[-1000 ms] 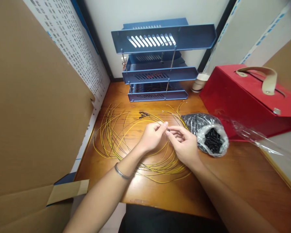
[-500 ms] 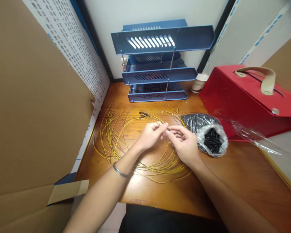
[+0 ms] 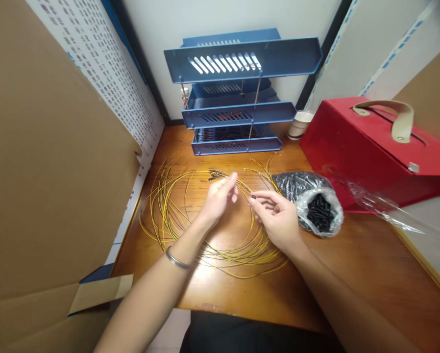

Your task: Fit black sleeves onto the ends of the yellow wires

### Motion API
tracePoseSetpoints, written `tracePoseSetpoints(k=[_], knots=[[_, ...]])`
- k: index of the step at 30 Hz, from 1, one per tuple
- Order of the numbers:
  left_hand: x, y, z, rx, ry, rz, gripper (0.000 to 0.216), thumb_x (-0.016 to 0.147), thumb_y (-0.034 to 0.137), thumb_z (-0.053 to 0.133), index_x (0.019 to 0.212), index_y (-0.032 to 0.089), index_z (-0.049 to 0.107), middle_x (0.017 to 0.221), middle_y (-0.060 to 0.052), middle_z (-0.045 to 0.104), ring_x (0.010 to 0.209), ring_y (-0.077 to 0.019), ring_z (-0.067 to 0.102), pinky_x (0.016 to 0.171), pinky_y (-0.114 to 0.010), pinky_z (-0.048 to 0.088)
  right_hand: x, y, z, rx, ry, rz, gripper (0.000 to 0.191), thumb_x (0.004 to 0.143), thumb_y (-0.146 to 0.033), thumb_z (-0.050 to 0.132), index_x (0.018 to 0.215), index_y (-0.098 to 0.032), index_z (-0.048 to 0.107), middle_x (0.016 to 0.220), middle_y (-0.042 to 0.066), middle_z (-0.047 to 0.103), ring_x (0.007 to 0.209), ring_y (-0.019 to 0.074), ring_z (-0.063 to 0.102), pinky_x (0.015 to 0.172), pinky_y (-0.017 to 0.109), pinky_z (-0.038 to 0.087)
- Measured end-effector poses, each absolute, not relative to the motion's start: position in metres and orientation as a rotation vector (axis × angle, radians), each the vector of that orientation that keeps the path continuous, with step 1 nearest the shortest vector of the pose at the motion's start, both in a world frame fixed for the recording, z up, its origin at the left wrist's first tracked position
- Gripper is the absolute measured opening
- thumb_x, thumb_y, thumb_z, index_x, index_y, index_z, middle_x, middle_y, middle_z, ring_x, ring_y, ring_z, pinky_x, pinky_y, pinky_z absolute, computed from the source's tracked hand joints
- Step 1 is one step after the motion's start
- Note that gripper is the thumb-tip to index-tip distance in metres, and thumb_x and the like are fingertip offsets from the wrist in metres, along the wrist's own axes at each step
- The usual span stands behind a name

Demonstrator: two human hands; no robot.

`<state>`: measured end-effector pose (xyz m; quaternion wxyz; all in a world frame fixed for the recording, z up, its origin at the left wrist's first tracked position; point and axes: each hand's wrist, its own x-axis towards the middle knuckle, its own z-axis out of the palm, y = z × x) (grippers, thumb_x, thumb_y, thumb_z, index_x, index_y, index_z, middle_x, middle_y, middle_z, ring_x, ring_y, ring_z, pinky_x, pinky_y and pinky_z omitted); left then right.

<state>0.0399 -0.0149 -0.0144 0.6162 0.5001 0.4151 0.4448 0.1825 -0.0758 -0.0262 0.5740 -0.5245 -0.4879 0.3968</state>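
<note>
My right hand [image 3: 279, 215] pinches a small black piece [image 3: 254, 197] between thumb and fingertips; its exact kind is too small to tell. To its left is my left hand [image 3: 220, 198], apart from it, thumb raised and fingers curled; what they hold, if anything, is hidden. Thin yellow and dark wires [image 3: 242, 255] lie in loose loops on the table, under and around both hands. Several black ends [image 3: 214, 174] lie bunched just beyond my left hand. A clear plastic bag [image 3: 337, 223] full of black pieces [image 3: 320, 213] lies open beside my right hand.
A blue tiered letter tray [image 3: 238, 115] stands at the back of the wooden table [image 3: 212, 294]. A paper cup [image 3: 299, 128] and a red box [image 3: 345, 147] with a beige handle are on the right. Cardboard [image 3: 51, 171] walls the left side.
My left hand has moved left, away from the right hand's fingertips. The black piece stays in my right hand. A yellow wire loop near my left hand has shifted.
</note>
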Motion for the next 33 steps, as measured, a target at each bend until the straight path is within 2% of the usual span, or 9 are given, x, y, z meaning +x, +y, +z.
tracePoseSetpoints(k=[4, 14, 19, 22, 33], knots=[[0.045, -0.021, -0.019, 1.306, 0.846, 0.819, 0.056, 0.082, 0.065, 0.062, 0.055, 0.017, 0.053, 0.05, 0.002, 0.047, 0.047, -0.008, 0.037, 0.049, -0.025, 0.029, 0.183, -0.076, -0.026, -1.216, -1.17, 0.946, 0.027, 0.078, -0.039, 0.076, 0.092, -0.016, 0.071, 0.075, 0.006, 0.072, 0.061, 0.0151, 0.064, 0.052, 0.025, 0.051], [0.039, -0.011, -0.017, 1.078, 0.963, 1.054, 0.051, 0.077, 0.065, 0.065, 0.06, 0.018, 0.053, 0.048, 0.004, 0.046, 0.043, -0.0069, 0.035, 0.045, -0.023, 0.023, 0.182, -0.076, -0.027, -1.217, -1.147, 0.957, 0.028, 0.077, -0.038, 0.077, 0.092, -0.015, 0.07, 0.071, 0.003, 0.068, 0.052, 0.0114, 0.057, 0.047, 0.024, 0.047], [0.041, -0.016, -0.017, 1.274, 0.92, 0.925, 0.058, 0.085, 0.069, 0.053, 0.059, 0.017, 0.054, 0.05, 0.002, 0.049, 0.044, -0.0075, 0.036, 0.047, -0.025, 0.027, 0.183, -0.076, -0.028, -1.214, -1.148, 0.978, 0.028, 0.078, -0.038, 0.076, 0.094, -0.015, 0.069, 0.074, 0.005, 0.07, 0.056, 0.0134, 0.061, 0.047, 0.024, 0.048], [0.042, -0.02, -0.016, 1.417, 0.861, 0.851, 0.057, 0.087, 0.065, 0.054, 0.056, 0.017, 0.052, 0.053, 0.002, 0.049, 0.048, -0.0079, 0.039, 0.051, -0.025, 0.031, 0.184, -0.076, -0.028, -1.218, -1.159, 0.986, 0.028, 0.079, -0.038, 0.076, 0.094, -0.015, 0.069, 0.074, 0.006, 0.071, 0.059, 0.0147, 0.063, 0.048, 0.024, 0.049], [0.04, -0.016, -0.017, 1.372, 0.959, 1.094, 0.051, 0.09, 0.055, 0.054, 0.056, 0.017, 0.053, 0.051, 0.003, 0.048, 0.05, -0.0087, 0.041, 0.057, -0.025, 0.036, 0.181, -0.076, -0.025, -1.216, -1.14, 1.067, 0.03, 0.075, -0.039, 0.077, 0.092, -0.015, 0.067, 0.073, 0.005, 0.072, 0.057, 0.0141, 0.064, 0.05, 0.025, 0.049]])
